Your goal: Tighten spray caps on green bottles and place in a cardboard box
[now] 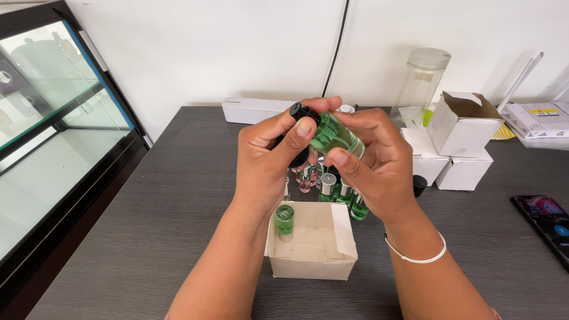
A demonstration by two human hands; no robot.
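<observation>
The green bottle (pixel 336 135) lies tilted, its black cap (pixel 301 111) up-left, pinched by the left hand (pixel 267 157) fingers while the right hand (pixel 373 160) fingers clasp its body.

Head camera, looking down, close over table (pixel 148 237)

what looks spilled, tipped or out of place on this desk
Nothing looks spilled or broken. The one oddity: a small green vial stands alone on the flaps of the open box, apart from the cluster of vials behind it. Both hands, left and right, hold a green bottle tilted above the desk.
</observation>
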